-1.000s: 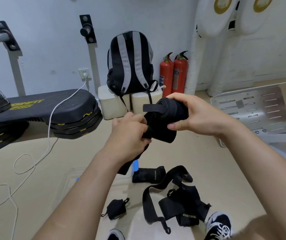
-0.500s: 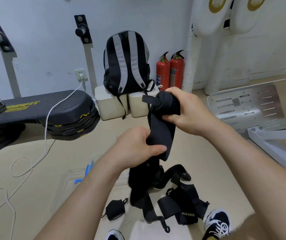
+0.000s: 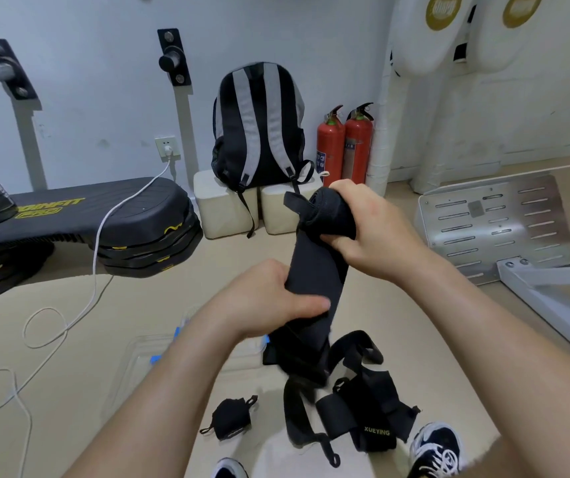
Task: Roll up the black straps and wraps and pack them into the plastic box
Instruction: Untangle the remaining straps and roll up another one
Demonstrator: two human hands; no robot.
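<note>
**Gym corner by the wall**

A black-and-grey backpack [image 3: 259,125] stood on two pale blocks [image 3: 221,205] against the wall, with two red fire extinguishers [image 3: 331,157] just beside it on the right. A white cable [image 3: 99,236] ran from the wall socket [image 3: 165,146] over a black step platform [image 3: 80,215] onto the floor [image 3: 138,305]. A slotted metal plate [image 3: 494,219] lay at right.

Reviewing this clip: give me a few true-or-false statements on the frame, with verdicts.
1. The left hand and the right hand hold one black wrap. True.
2. The wrap is fully rolled. False: only the end in the right hand is rolled; the rest hangs flat.
3. Two red extinguishers stand by the wall. True.
4. The backpack lies flat on the floor. False: it stands upright on pale blocks.
5. Loose straps lie on the floor. True.
</note>
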